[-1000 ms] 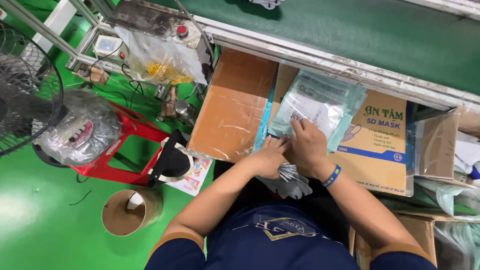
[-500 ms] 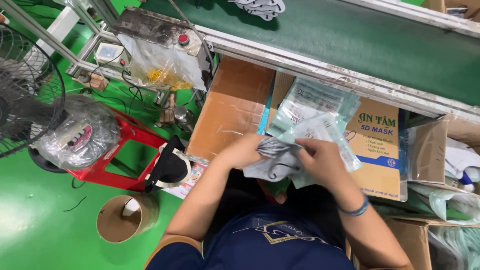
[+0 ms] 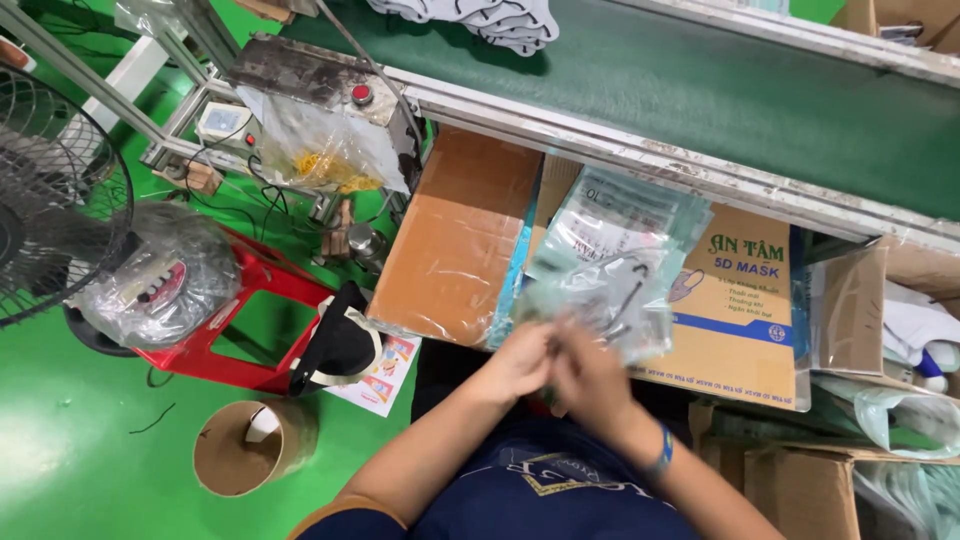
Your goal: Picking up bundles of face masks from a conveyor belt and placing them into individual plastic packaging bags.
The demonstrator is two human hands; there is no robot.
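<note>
Both hands are together low at the near edge of the cardboard boxes: left hand [image 3: 520, 362] and right hand [image 3: 590, 375] are pressed close, fingers blurred, pinched on the near end of a clear plastic pouch [image 3: 610, 290] with a dark mask [image 3: 625, 300] inside. I cannot tell exactly which fingers grip, too much blur. The pouch sits on top of a loose stack of similar pouches [image 3: 620, 215], which lies across the seam between the plain brown box [image 3: 455, 235] and the printed carton [image 3: 745, 310], just below the metal rail of the green conveyor [image 3: 700, 90]. Right wrist carries a blue band [image 3: 660, 452]. Risks as I judge them: the stack straddles two box tops and looks uneven, so a tug on the top pouch could drag the ones under it off the near edge onto the person's lap or the green floor [image 3: 80, 440]. Slick film plus fast hands could mean a slipped grip. A bunched mask could snag at the pouch mouth. Fan [image 3: 50, 210] on the far left could lift loose pouches if it is running; cannot tell.
</note>
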